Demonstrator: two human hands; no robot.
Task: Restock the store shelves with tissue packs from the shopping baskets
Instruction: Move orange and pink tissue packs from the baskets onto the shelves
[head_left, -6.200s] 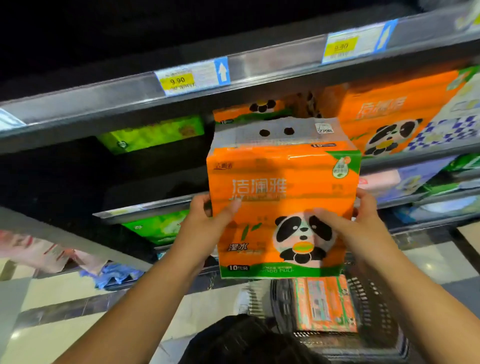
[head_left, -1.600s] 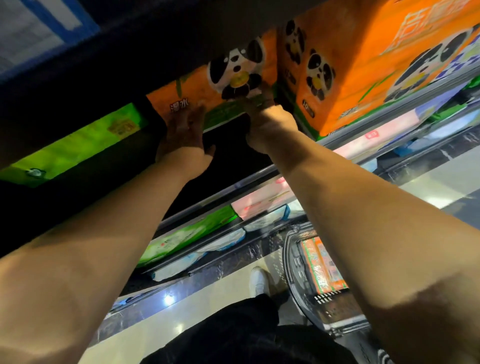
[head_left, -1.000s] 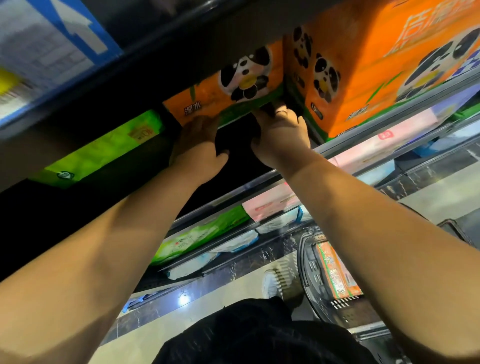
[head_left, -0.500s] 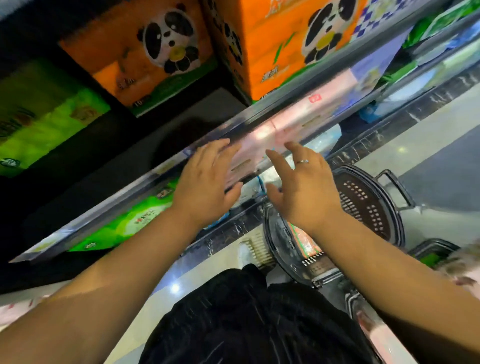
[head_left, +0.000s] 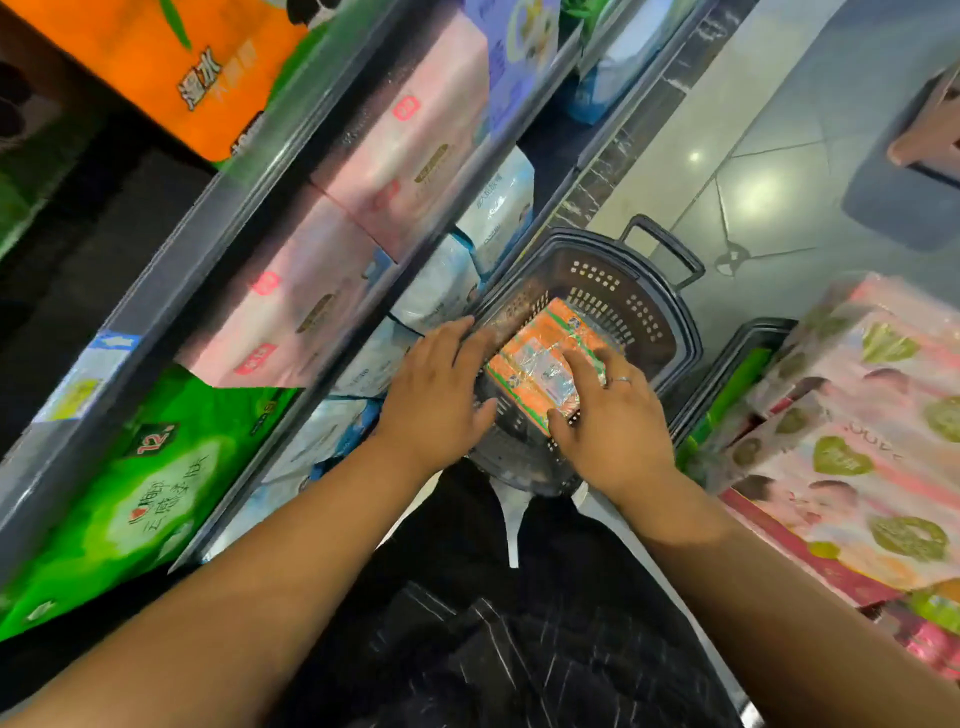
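Both arms extended downward. My left hand (head_left: 436, 395): fingers straight, slightly apart, above the left rim of the basket (head_left: 623, 296). My right hand (head_left: 613, 421): fingers straight, apart, over the orange tissue pack (head_left: 540, 364), which lies flat inside the basket. Contact unclear.

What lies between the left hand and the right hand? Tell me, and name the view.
In the head view, the orange tissue pack lies between the left hand and the right hand, on the floor of the dark basket.

Tiled floor (head_left: 753, 156) carries the dark shopping basket (head_left: 670, 312) — the shelf (head_left: 208, 234) holds orange packs (head_left: 156, 62).
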